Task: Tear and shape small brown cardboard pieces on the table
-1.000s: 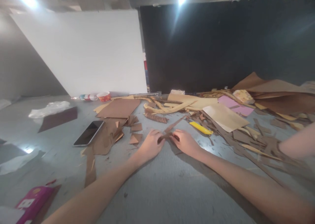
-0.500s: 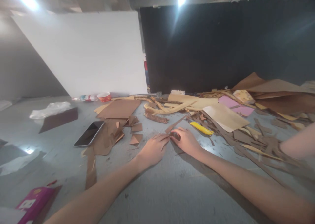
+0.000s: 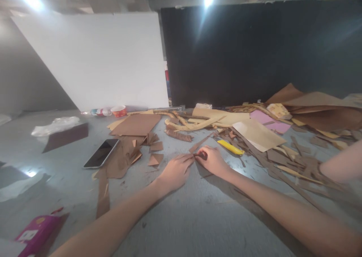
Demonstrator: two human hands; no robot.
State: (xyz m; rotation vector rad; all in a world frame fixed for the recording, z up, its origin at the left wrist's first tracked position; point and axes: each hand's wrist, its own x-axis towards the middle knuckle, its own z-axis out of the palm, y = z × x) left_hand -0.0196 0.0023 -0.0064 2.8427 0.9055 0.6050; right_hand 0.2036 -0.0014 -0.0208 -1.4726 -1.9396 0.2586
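Note:
My right hand (image 3: 212,161) is closed in a pinch, thumb and forefinger curled round a small dark brown strip (image 3: 201,156). My left hand (image 3: 177,170) lies flat on the grey tabletop (image 3: 181,219), fingers stretched toward the strip; its fingertips meet the strip's left end. Just beyond the hands lies a narrow brown strip (image 3: 199,143). A yellow utility knife (image 3: 230,147) rests to the right of my right hand. Small brown cut pieces (image 3: 155,159) sit beyond my left hand. The exact fingertip contact is partly hidden.
On the left are a phone (image 3: 102,153), a brown sheet (image 3: 135,124) and a purple packet (image 3: 38,232). Twisted tan strips (image 3: 192,126) and brown scraps (image 3: 271,155) lie at the back and right. Another person's forearm (image 3: 342,162) reaches in from the right.
The dark strip shows more plainly between my right thumb and forefinger, and those fingers have shifted slightly. My left hand stays nearly where it was.

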